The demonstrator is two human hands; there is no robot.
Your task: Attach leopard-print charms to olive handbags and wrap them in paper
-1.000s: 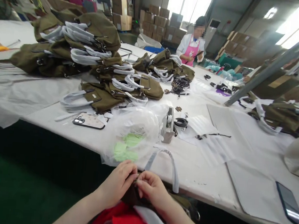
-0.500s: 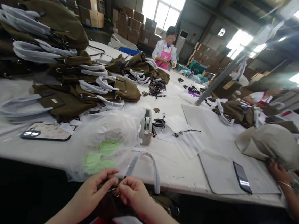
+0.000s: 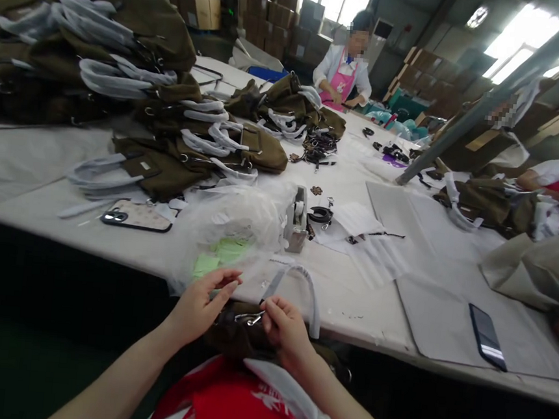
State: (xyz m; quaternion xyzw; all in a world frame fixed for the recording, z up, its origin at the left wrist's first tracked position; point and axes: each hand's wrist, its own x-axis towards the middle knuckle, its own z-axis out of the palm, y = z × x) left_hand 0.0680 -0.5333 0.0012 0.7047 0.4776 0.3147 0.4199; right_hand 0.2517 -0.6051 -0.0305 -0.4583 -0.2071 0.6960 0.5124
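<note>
An olive-brown handbag [image 3: 233,339] lies at the table's front edge, against my body, its near side in shadow. One wrapped grey handle [image 3: 315,291] arches up from it onto the table. My right hand [image 3: 285,324] is closed in a pinch at a silver metal fitting [image 3: 254,319] on the bag's top; whether that is a zipper pull or a hook I cannot make out. Left of it, my left hand [image 3: 205,301] hovers over the bag's left end with thumb and fingers apart, nothing visible between them. Beyond it sits a clear plastic bag [image 3: 240,216] with green slips [image 3: 229,249] inside.
Olive handbags with wrapped handles [image 3: 156,166] are piled at left. A patterned phone [image 3: 137,215], a grey tape dispenser [image 3: 298,221] and a coiled black strap [image 3: 319,214] lie midway. A dark phone [image 3: 488,335] rests on grey sheeting at right. Co-workers [image 3: 344,75] stand beyond.
My hands have moved apart: the left has drawn off to the left with its fingers open, while the right stays pinched. The bag's metal fitting shows more clearly. The camera has tilted down and turned left.
</note>
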